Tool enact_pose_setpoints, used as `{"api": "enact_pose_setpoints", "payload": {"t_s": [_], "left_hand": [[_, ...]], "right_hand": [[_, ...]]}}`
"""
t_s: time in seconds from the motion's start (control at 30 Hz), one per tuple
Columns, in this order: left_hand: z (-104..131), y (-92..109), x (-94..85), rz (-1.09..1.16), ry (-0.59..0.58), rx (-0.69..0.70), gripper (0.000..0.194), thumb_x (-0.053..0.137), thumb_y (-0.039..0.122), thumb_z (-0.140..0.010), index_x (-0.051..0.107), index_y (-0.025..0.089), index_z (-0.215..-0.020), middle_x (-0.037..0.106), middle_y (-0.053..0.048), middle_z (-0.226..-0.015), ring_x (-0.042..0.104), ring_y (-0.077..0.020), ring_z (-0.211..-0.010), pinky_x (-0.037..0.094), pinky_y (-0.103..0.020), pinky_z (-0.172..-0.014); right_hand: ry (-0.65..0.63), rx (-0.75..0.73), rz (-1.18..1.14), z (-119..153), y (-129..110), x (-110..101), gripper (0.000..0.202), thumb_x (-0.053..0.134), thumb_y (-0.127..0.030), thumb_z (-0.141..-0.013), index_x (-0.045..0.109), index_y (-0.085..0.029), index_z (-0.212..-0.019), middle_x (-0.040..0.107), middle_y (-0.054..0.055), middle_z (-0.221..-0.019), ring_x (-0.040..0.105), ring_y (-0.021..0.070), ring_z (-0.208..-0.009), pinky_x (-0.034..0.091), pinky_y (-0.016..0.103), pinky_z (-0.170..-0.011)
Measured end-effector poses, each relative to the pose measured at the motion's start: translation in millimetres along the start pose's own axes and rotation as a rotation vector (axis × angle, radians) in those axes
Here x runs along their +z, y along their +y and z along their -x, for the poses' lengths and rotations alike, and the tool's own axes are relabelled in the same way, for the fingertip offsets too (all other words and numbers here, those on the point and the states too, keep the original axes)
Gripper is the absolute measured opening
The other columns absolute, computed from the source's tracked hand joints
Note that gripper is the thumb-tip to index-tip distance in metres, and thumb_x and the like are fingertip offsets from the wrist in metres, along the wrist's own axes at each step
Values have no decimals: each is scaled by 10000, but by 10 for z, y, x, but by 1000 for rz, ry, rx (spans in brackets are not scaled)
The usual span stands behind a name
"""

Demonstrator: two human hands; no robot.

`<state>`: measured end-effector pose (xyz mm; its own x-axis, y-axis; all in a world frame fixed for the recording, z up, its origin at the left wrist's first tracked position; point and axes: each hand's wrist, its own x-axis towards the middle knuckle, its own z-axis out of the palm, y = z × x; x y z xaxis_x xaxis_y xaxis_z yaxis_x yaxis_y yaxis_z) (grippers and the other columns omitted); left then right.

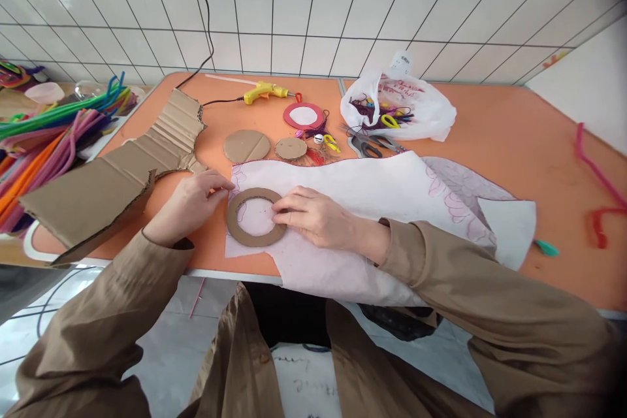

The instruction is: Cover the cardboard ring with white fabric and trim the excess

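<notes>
A flat cardboard ring [235, 230] lies on the left end of a white cloth [362, 186] printed with purple-pink flower outlines. The thumb and fingers of my right hand [318, 217] close on the ring's right side, the palm resting over the cloth. My left hand [191, 204] is just left of the ring, its thumb and forefinger pinched at the cloth's left edge. Beyond the cloth are a plain cardboard disc [247, 145] and a smaller one [290, 148].
A large cut cardboard piece [98, 192] lies left, by colourful pipe cleaners [53, 144]. At the back are a yellow glue gun [264, 93], a red ring [289, 119], scissors [365, 145] and a white plastic bag [426, 111]. The cloth hangs over the orange table's [490, 124] front edge.
</notes>
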<state>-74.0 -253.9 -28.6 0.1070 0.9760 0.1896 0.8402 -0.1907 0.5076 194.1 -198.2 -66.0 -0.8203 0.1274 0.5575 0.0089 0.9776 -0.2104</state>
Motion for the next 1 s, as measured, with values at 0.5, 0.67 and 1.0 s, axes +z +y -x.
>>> {"api": "enact_pose_setpoints", "payload": {"t_s": [0.5,0.67,1.0], "left_hand": [[-124,142,118,88,-387,394,130,610,167,-793,701,188,-884,648,-63,-923,608,-194,-867,503,-329,-785],[-151,144,98,99,-417,383,115,615,165,-788,685,180,-879,623,-51,-895,585,-185,-848,490,-324,-788],[-77,320,165,-84,-327,345,308,761,409,-717,580,175,-802,568,-42,-821,510,-232,-828,446,-364,-728]], "right_hand": [[120,169,-219,-37,49,-143,229,504,-132,-948,679,-172,-1089,669,110,-1075,627,187,-986,548,373,-840],[114,399,-361,-146,-109,-473,173,529,-137,-923,685,-151,-998,671,55,-908,599,122,-731,495,260,-635],[-357,113,309,326,-1076,-371,124,613,-106,-861,629,-156,-973,596,48,-824,496,179,-693,359,321,-594]]}}
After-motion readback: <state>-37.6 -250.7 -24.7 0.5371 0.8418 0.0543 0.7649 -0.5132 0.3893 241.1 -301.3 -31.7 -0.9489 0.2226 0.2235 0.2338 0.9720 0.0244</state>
